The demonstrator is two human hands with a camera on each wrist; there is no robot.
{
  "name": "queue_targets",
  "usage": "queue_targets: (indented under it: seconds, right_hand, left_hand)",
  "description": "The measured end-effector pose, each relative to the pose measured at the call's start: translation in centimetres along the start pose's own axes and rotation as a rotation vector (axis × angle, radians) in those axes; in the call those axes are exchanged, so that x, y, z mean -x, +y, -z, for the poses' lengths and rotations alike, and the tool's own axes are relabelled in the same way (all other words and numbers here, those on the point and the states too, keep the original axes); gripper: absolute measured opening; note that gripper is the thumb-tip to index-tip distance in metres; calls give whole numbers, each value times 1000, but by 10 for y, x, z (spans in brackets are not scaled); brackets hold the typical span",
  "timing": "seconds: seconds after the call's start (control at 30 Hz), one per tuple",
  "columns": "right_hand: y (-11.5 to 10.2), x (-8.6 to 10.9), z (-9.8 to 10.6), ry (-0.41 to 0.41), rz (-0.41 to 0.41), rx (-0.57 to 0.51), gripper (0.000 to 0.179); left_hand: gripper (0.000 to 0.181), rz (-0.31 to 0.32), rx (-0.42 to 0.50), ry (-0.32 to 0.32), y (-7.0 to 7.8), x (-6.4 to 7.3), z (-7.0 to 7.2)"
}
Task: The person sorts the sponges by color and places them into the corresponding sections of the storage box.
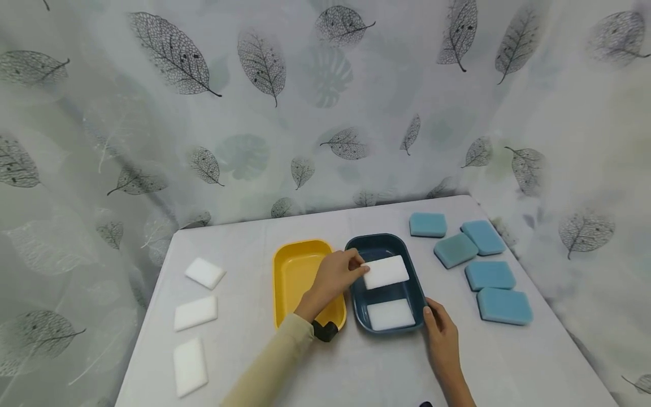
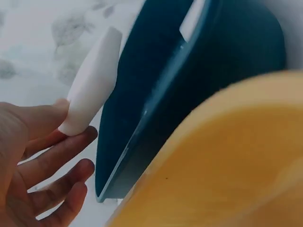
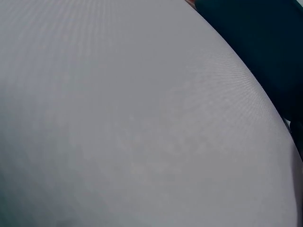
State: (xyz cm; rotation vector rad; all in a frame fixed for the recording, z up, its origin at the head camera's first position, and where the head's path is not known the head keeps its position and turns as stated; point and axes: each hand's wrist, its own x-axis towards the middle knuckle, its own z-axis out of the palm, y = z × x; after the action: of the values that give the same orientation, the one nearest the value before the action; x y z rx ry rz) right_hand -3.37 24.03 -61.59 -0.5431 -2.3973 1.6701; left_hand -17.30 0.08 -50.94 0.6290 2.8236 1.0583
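My left hand (image 1: 333, 277) reaches across the yellow tray (image 1: 277, 282) and pinches one end of a white sponge (image 1: 386, 272) between thumb and fingers. That sponge is over the far half of the dark blue tray (image 1: 418, 282); the left wrist view shows the sponge (image 2: 94, 80) tilted on edge, near the blue rim. A second white sponge (image 1: 391, 315) lies flat in the tray's near half. At the blue tray's near right corner, my right hand (image 1: 442, 336) touches the outer side with its fingertips. The right wrist view leaves most of that hand out.
Several white sponges (image 1: 195, 312) lie in a column on the left of the white-covered table (image 1: 244, 271). On the right are several blue sponges (image 1: 490, 275), some touching. A leaf-patterned curtain (image 1: 305, 113) hangs behind the table.
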Motion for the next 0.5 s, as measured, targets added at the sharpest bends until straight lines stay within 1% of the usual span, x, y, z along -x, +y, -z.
queue_targets:
  seconds: [0.1,0.2,0.3,0.4,0.5]
  right_hand:
    - [0,0,-1,-10,-3,1,55]
    - [-1,1,-2,0,0,4,54]
    - [-1,1,-3,12,0,7,53]
    - [-1,0,-2,17,0,9,53]
    - [-1,-1,-1,17,1,9,53]
  left_hand:
    - [20,-74,-130,-54,-2,-6,-3]
    - [20,-171,-249,-93,-3,-12,-9]
    - [20,-262,-341,-124,-3,-16,-15]
    - [21,-308,-413,-160,0,-18,-21]
    - [22,-314,-462,-197,3,-19,-25]
